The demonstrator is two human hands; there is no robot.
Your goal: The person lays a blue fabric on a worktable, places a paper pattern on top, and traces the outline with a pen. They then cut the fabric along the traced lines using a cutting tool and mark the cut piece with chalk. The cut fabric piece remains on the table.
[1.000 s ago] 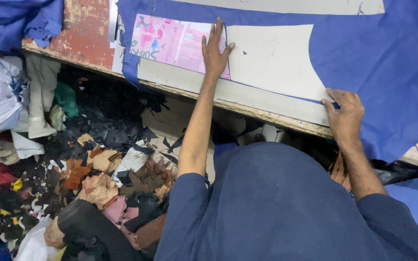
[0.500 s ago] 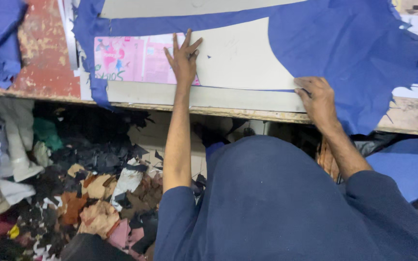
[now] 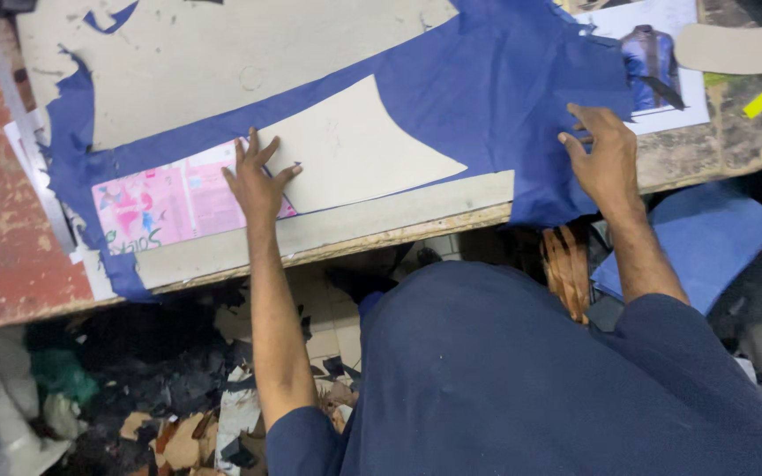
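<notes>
The blue cloth (image 3: pixel 504 97) lies spread across the counter (image 3: pixel 178 70) with a pale card pattern (image 3: pixel 354 145) on it, and its corner at five o'clock hangs over the front edge. The left hand (image 3: pixel 256 181), grip apart and fingers splayed flat, pins the pattern's nine-o'clock end beside a pink printed sheet (image 3: pixel 160 198); the right hand (image 3: pixel 606 159), grip also apart, presses the cloth at three o'clock. Should either palm lift or slide, the pattern could probably skew, or the overhanging cloth drag down toward the scraps (image 3: pixel 178 423) on the floor.
</notes>
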